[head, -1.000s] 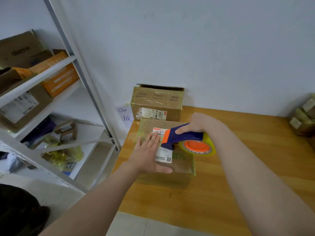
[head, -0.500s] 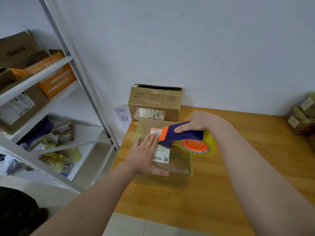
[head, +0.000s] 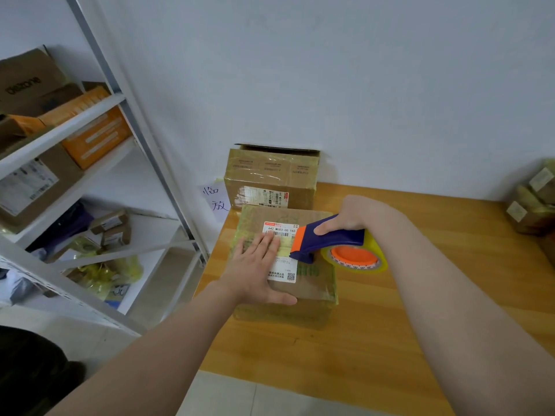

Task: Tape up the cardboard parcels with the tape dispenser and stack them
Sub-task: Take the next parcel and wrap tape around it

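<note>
1. A person's left hand [head: 255, 271] lies flat on the top of a tape-wrapped cardboard parcel [head: 312, 288], fingers straight and together, thumb spread along the near edge.
2. The right hand [head: 350, 216] wraps its fingers round the blue handle of a tape dispenser [head: 330, 240], gripping it firmly.
3. The dispenser's orange nose meets the parcel's white shipping label [head: 280, 229], just beside the left fingertips; its yellowish tape roll [head: 357, 262] hangs over the parcel's right edge.
4. The parcel sits at the left end of a wooden table [head: 435, 310], near its front-left corner.
5. A second parcel [head: 270, 175] stands just behind it against the wall, one top flap raised.
6. More wrapped parcels [head: 531, 205] sit at the table's far right.
7. A metal shelf rack [head: 90, 115] with boxes stands to the left, and a handwritten paper note [head: 214, 199] hangs beside the table.
</note>
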